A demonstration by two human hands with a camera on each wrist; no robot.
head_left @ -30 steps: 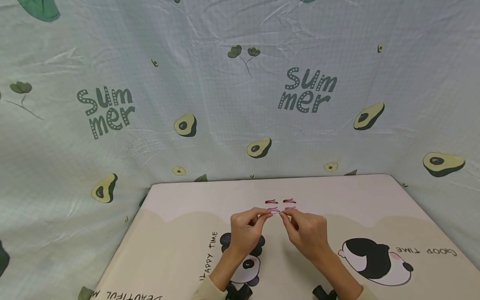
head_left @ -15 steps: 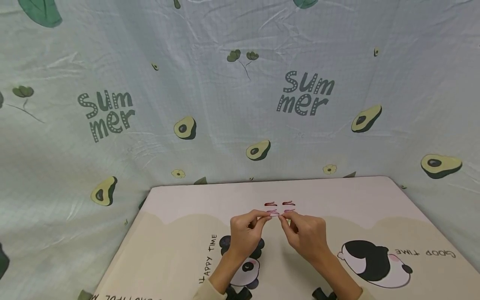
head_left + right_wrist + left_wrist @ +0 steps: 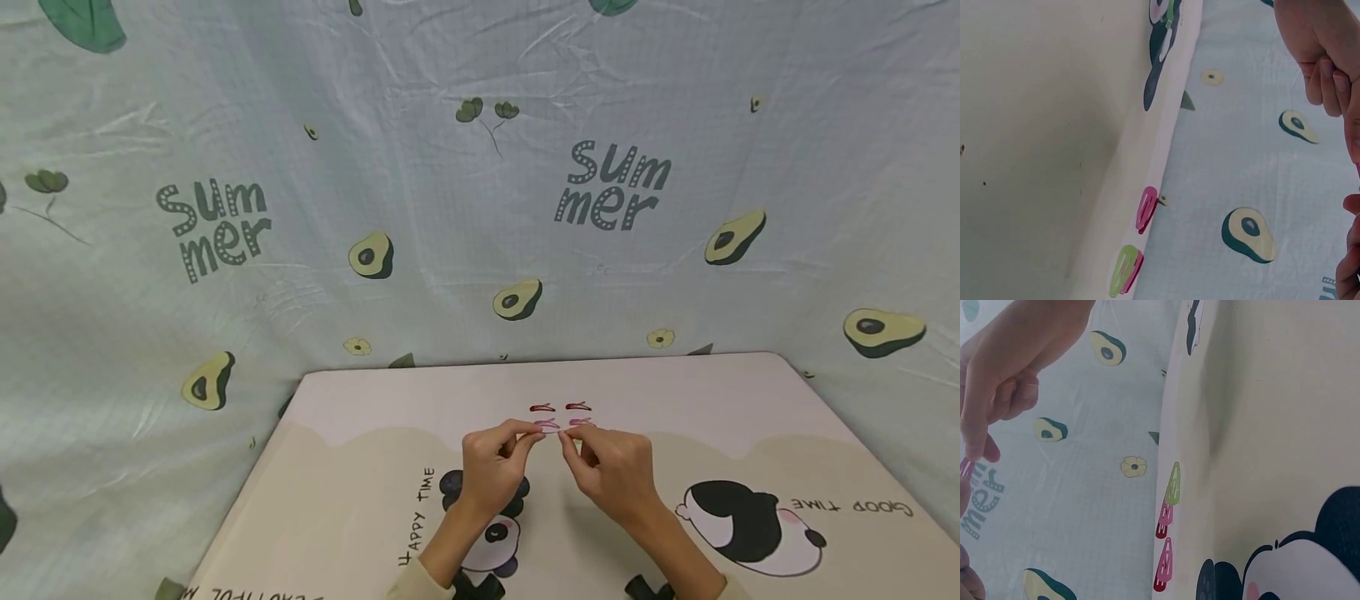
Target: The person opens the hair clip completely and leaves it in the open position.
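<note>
Between the fingertips of both hands is a pink snap hair clip [image 3: 967, 467], seen almost edge-on in the head view. My left hand [image 3: 491, 462] pinches one end with thumb and index finger. From the other side, my right hand [image 3: 615, 471] pinches the opposite end. Just beyond the hands, two red hair clips, a left one [image 3: 542, 408] and a right one [image 3: 578, 407], lie side by side on the table. Nearer are a left pink clip [image 3: 547, 423] and a right pink clip [image 3: 580, 422]. A green hair clip [image 3: 1174, 483] lies at the right column, mostly hidden by my right hand in the head view.
The pale table mat [image 3: 337, 483] carries printed panda and dog drawings and lettering. Its far edge meets a hanging cloth [image 3: 450, 208] printed with avocados. Black straps [image 3: 480, 586] show at the wrists.
The head view has tilted slightly, so the scene sits a little lower than one second ago. Both hands keep their pinch on the pink hair clip, with hardly any movement.
</note>
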